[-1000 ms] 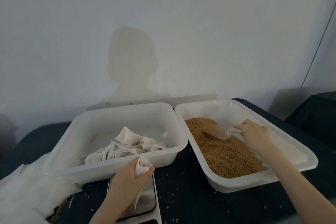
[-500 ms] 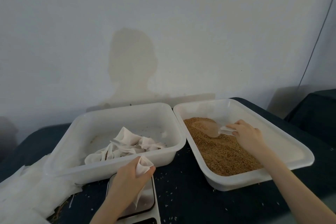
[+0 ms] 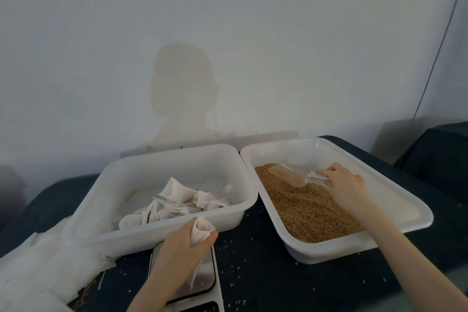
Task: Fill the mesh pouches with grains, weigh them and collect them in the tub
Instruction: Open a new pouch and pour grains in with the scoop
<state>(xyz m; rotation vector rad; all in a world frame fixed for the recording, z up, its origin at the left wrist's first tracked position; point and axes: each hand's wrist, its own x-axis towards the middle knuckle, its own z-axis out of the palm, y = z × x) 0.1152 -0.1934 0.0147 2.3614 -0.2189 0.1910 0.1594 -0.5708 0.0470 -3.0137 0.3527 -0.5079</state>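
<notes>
Both hands grip: left hand (image 3: pixel 182 248) pinches a pouch (image 3: pixel 200 232) open, right hand (image 3: pixel 347 185) holds a scoop (image 3: pixel 288 176) in grains (image 3: pixel 309 210). Carrying it across risks spilling onto the tabletop (image 3: pixel 266 286).

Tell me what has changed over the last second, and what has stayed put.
The right hand has worked the clear scoop through the grains: pushed toward the tub's far left corner, its blade now lies nearly bare on the heap rather than dug in. The grip is unchanged. The left hand still holds the mesh pouch open over the scale. Both tubs and the filled pouches have not moved.
</notes>
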